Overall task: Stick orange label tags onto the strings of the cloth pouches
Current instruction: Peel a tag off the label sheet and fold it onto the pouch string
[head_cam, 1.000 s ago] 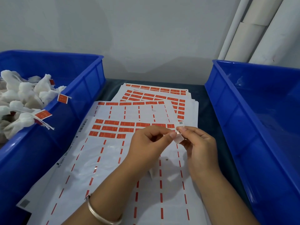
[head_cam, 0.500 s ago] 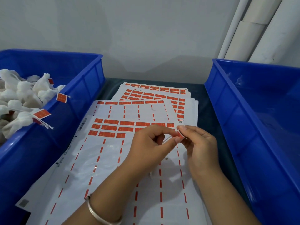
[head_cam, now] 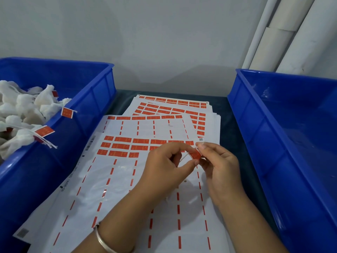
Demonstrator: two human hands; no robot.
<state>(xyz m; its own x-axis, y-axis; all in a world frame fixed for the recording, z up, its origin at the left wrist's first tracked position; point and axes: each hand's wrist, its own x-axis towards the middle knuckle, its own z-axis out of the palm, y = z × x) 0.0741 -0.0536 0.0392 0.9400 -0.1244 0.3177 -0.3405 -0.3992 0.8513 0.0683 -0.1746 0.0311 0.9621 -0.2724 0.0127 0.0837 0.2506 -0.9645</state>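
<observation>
So there's one small orange rectangular label tag (head_cam: 196, 154) pinched between the fingertips of both hands, held up above the sheets, with a thin white string (head_cam: 184, 157) running off its left edge toward the left hand (head_cam: 167, 167). The right hand (head_cam: 220, 165) grips it from the other side. Whatever pouch hangs on that string is hidden. Over in the blue plastic bin on the left (head_cam: 102, 88) sits a heap of white cloth pouches (head_cam: 21, 110), a few already wearing orange tags (head_cam: 67, 112) that poke out over the rim. More orange labels (head_cam: 120, 146) lie in rows on the white backing sheets.
</observation>
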